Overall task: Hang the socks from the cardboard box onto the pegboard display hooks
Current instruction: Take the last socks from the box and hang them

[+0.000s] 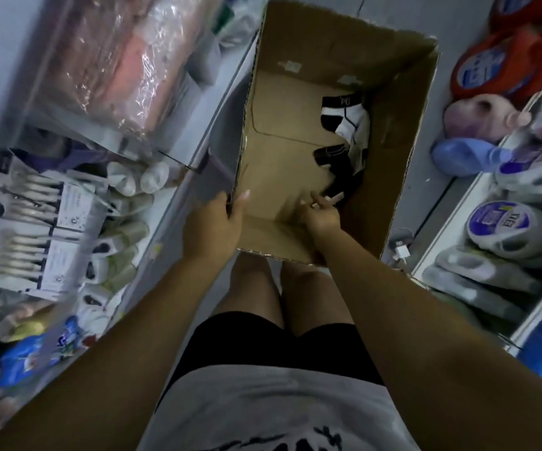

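An open cardboard box (403, 131) stands on the floor in front of my knees. Inside it, along the right side, lie black-and-white socks (349, 120) and a pair of black socks (334, 164). My left hand (217, 219) grips the box's left wall at its near corner, thumb inside. My right hand (320, 211) is down inside the box, fingers closing on the lower end of the black socks. At the left, a pegboard display (35, 222) holds several packs of socks on hooks.
Plastic-wrapped pink bedding (117, 63) sits on a shelf at upper left. Loose white socks (139, 180) hang beside the pegboard. Detergent bottles and bags (507, 222) fill the shelves at right. A narrow strip of grey floor runs on either side of the box.
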Tool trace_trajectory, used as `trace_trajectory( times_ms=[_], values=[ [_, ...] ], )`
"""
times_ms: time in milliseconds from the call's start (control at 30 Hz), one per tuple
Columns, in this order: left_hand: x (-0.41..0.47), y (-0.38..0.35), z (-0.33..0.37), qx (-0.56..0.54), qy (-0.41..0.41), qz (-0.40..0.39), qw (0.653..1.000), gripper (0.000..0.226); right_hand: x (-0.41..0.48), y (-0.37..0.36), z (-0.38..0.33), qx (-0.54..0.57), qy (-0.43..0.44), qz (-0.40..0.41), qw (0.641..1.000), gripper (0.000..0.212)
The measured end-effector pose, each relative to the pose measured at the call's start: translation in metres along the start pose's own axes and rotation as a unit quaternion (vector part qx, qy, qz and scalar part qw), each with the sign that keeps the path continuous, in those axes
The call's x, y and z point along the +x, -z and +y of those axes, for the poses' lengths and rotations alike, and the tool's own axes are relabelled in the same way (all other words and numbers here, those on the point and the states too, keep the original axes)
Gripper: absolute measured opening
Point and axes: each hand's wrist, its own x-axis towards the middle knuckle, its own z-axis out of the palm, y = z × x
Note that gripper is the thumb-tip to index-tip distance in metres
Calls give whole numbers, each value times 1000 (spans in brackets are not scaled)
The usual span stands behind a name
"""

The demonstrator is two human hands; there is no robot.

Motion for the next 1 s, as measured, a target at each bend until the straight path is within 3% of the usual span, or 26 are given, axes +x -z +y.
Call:
trace_trajectory(
  times_ms=[200,333,400,500,567,633,700,800,900,1000],
  values=[
    [2,-2,-8,-5,-27,16,999,54,24,16,4,25,-46,25,998,44],
    [1,-1,-8,-13,-25,-5,1000,49,10,27,4,75,-9,78,994,31],
    [-2,-2,-4,-34,-12,6,999,44,-10,30,-1,106,13,55,993,24],
    [-12,1,9,-97,-27,85,991,43,-45,33,-12,176,41,-4,984,12],
    [-20,6,21,-139,-43,118,982,29,-65,36,-19,205,66,-26,976,20],
    [-26,8,33,-184,-41,63,980,34,-82,39,-27,239,88,-54,966,31],
    [-28,9,45,-230,6,-58,972,40,-96,39,-32,274,92,-95,953,40],
    [-23,9,58,-269,42,-160,949,31,-103,32,-31,292,92,-129,943,44],
    [-13,11,70,-341,78,-178,920,13,-94,25,-28,280,95,-107,949,37],
    [1,13,75,-325,72,-143,932,12,-65,23,-24,196,93,-5,976,38]
  ],
)
